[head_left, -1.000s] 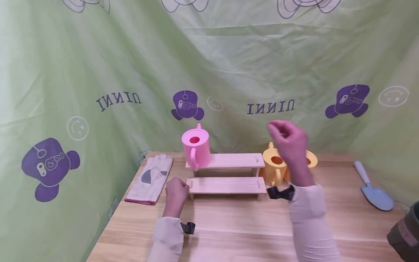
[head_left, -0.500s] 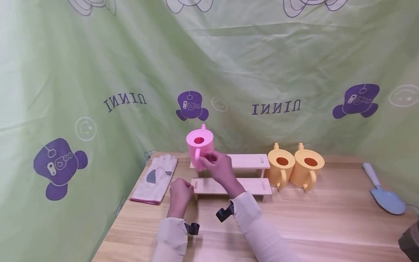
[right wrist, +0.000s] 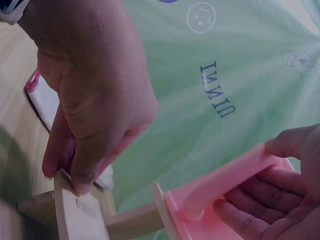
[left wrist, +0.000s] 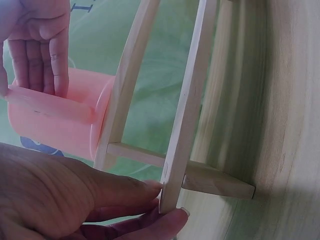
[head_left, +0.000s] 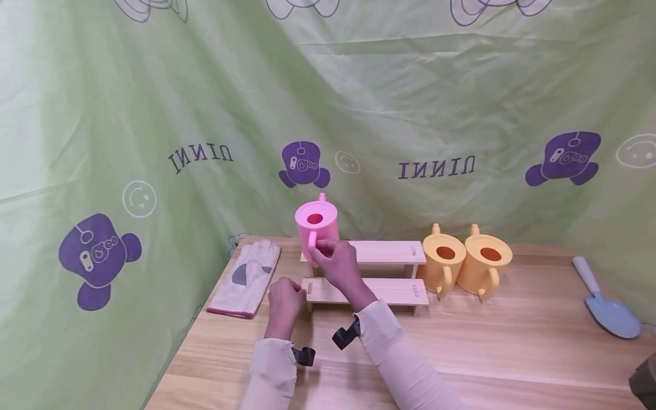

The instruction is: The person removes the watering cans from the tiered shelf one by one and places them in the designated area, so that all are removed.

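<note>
A pink watering can (head_left: pixel 319 223) stands upright on the left end of the upper step of a small wooden two-step rack (head_left: pixel 381 290). My right hand (head_left: pixel 339 265) holds its handle, thumb on the outside and fingers behind, as the right wrist view shows with the can's handle (right wrist: pixel 235 172). My left hand (head_left: pixel 285 300) pinches the left end of the lower step; in the left wrist view the thumb and fingers of that hand (left wrist: pixel 75 200) close on the board's end (left wrist: pixel 175 175). The can's base sits against the upper board in the left wrist view.
Two yellow watering cans (head_left: pixel 443 265) (head_left: pixel 483 267) stand side by side right of the rack. A folded pair of gloves (head_left: pixel 243 285) lies at the left, a blue trowel (head_left: pixel 610 313) at the right. A dark object (head_left: pixel 643 378) shows at the right edge. Green curtain (head_left: pixel 359 102) hangs behind.
My right hand has come from above the yellow cans leftward to the pink watering can and taken hold of its handle. The left hand has stayed at the lower step's end.
</note>
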The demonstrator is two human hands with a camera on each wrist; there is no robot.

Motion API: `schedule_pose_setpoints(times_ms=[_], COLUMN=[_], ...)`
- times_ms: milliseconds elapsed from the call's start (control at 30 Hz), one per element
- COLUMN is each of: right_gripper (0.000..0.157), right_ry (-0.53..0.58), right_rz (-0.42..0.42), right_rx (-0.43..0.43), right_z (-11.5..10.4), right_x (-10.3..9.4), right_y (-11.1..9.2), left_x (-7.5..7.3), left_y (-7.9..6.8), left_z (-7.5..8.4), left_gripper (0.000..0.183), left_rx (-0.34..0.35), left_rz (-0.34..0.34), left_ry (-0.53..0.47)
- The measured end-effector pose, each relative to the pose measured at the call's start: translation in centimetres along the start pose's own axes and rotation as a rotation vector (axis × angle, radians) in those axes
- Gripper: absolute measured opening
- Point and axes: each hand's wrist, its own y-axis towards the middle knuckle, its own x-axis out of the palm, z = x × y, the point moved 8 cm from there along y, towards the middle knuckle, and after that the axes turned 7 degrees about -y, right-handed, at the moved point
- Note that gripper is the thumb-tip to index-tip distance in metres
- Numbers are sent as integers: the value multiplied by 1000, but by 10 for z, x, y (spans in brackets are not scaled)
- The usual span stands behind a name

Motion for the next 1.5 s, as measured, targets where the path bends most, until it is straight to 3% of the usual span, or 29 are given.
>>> schedule_pose_setpoints(times_ms=[300, 533, 733, 900, 1033, 1200, 1333, 1500], right_gripper=[20, 23, 27, 30, 32, 38, 43, 48], right_ry=[-39, 18, 65, 59, 34, 19, -55, -164], right_rz=[55, 78, 62, 122, 192, 290, 381, 446], right_rx=[-30, 55, 121, 154, 174, 240, 257, 267], right_z=[-2, 4, 10, 16, 22, 35, 53, 85], right_x=[-2, -16, -40, -84, -126, -195, -257, -313], right_y=[-1, -5, -15, -19, -27, -37, -40, -37], left_x=[1, 2, 4, 4, 1, -1, 3, 2], left_y=[0, 0, -4, -2, -2, 0, 2, 2], left_z=[-1, -5, -10, -6, -9, -10, -6, -7], left_gripper=[7, 6, 9, 8, 7, 6, 7, 6], left_rx=[-6, -13, -43, -16, -36, -23, 4, 14], left_rz=[-8, -38, -34, -26, -26, -15, -26, -19], left_ry=[-4, -27, -18, -24, -19, -13, -24, -35])
